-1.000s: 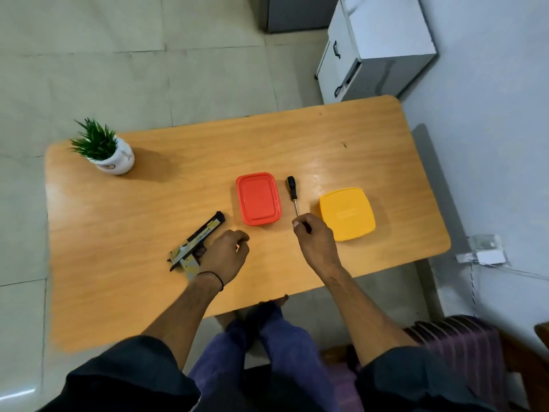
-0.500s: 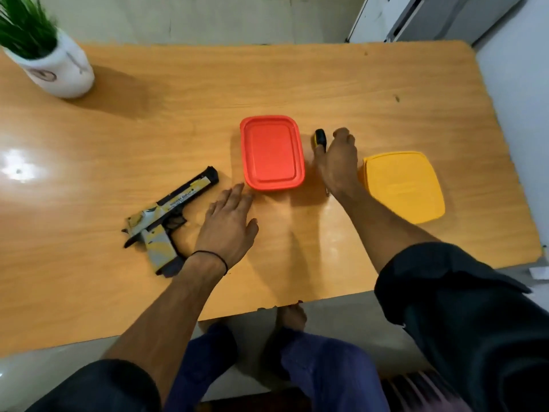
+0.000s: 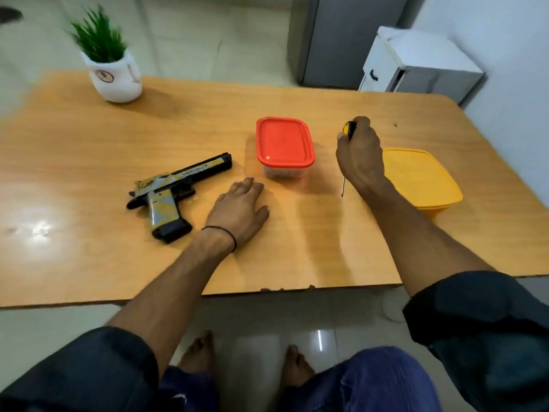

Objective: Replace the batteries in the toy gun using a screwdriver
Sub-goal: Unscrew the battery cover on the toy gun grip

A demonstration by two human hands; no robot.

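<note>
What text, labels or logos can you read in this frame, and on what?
None can be read.
Toy gun: a line of small print along the slide, too small and blurred to read.
White plant pot: a round emblem on the front, no letters can be made out.
Red-lidded container, yellow container, screwdriver: no lettering visible.

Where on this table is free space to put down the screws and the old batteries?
Bare patches: the near edge of the table between both forearms, and the far strip behind the red box. Crowded: the middle row, from toy gun and left hand to yellow box.
</note>
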